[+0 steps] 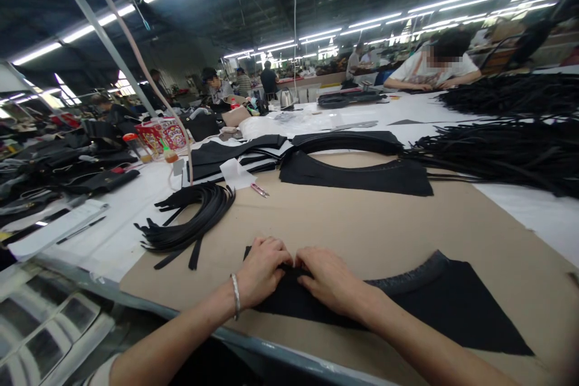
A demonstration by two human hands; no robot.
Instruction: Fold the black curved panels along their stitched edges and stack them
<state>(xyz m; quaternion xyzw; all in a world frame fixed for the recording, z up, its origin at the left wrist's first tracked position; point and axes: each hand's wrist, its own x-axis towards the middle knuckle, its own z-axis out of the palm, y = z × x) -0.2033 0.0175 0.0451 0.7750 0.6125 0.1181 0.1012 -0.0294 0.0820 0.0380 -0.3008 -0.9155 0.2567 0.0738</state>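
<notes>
A black fabric panel [456, 307] with a curved, folded-looking edge lies on the brown board [362, 223] in front of me. My left hand [265, 268] is closed on the panel's curved edge near its left end, fingertips pinching down. Close beside it, my right hand [323, 277] pinches the same edge, its fingers bent and almost touching the left ones. The edge between the fingertips is mostly hidden. A silver bracelet [236, 297] circles my left wrist.
Left of the hands lies a curved bundle of black strips [194, 220]. Thread snips [259, 190] and a white paper piece [236, 174] lie beyond. Stacked black panels [357, 175] sit at the back, and a heap of black strips [506, 154] at right. A co-worker [434, 66] leans over the far table.
</notes>
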